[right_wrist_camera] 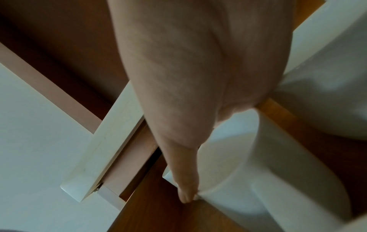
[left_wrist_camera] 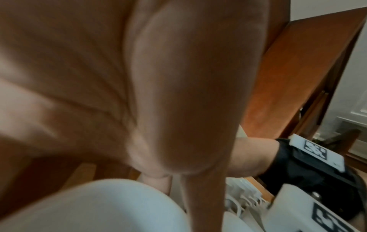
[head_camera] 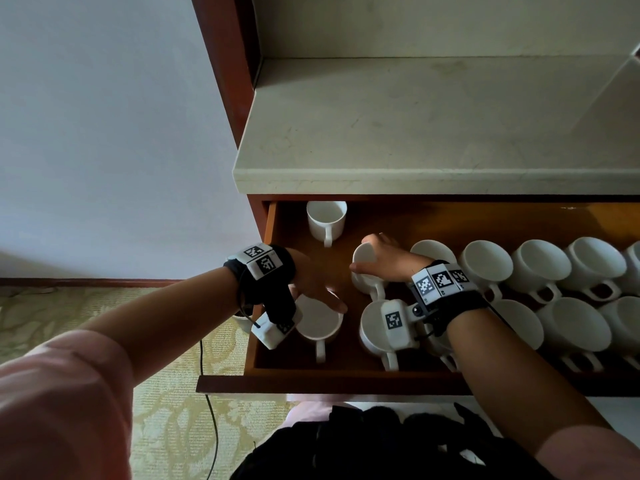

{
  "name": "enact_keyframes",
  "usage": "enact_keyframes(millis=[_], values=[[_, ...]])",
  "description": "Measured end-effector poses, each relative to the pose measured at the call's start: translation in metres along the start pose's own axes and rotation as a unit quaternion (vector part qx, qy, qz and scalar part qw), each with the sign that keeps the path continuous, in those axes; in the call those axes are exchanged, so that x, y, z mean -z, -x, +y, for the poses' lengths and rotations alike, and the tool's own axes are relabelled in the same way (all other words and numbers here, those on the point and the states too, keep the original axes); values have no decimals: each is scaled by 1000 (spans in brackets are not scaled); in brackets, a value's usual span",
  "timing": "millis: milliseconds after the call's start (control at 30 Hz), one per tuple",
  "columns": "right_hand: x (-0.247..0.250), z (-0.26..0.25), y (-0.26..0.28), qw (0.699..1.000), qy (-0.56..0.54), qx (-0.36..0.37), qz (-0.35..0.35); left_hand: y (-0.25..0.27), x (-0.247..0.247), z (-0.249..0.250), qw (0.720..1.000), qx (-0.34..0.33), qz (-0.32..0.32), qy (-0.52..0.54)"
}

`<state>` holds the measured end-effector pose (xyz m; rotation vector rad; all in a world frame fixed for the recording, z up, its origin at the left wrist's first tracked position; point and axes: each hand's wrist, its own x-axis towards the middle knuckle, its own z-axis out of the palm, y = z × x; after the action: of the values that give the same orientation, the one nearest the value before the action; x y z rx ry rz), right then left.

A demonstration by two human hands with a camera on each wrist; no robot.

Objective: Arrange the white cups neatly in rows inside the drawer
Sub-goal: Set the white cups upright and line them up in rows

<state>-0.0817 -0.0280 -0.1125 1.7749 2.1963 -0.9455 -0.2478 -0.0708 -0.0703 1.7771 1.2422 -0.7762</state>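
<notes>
An open wooden drawer (head_camera: 346, 379) holds several white cups. My left hand (head_camera: 318, 299) reaches down onto a cup (head_camera: 317, 322) at the drawer's front left and holds it by the rim; the left wrist view shows this cup (left_wrist_camera: 99, 208) under the palm. My right hand (head_camera: 363, 254) grips a tilted cup (head_camera: 363, 271) in the middle, thumb on its left side, fingers over its top. The right wrist view has the thumb lying along that cup (right_wrist_camera: 238, 180). One cup (head_camera: 326, 218) stands alone at the back left.
Two rows of cups (head_camera: 540, 265) fill the drawer's right part, handles toward me. Another cup (head_camera: 372, 329) sits under my right wrist. A pale stone countertop (head_camera: 415, 133) overhangs the drawer's back. A black cable (head_camera: 211, 420) lies on the carpet at the left.
</notes>
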Motion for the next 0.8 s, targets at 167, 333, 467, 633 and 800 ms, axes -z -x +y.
enact_keyframes(millis=[167,333,467,633,800], values=[[0,-1,1,1000,-3,3,10,1,2,-7,997,21,0,69],[-1,-1,0,1000,-5,4,10,-1,3,-9,996,31,-1,84],[0,0,-1,1000,-7,3,8,-1,3,-10,997,20,-9,74],[0,0,-1,1000,-2,4,6,-4,1,-9,995,-2,-12,96],[-1,1,0,1000,-1,5,7,-7,-2,-12,993,-4,-22,114]])
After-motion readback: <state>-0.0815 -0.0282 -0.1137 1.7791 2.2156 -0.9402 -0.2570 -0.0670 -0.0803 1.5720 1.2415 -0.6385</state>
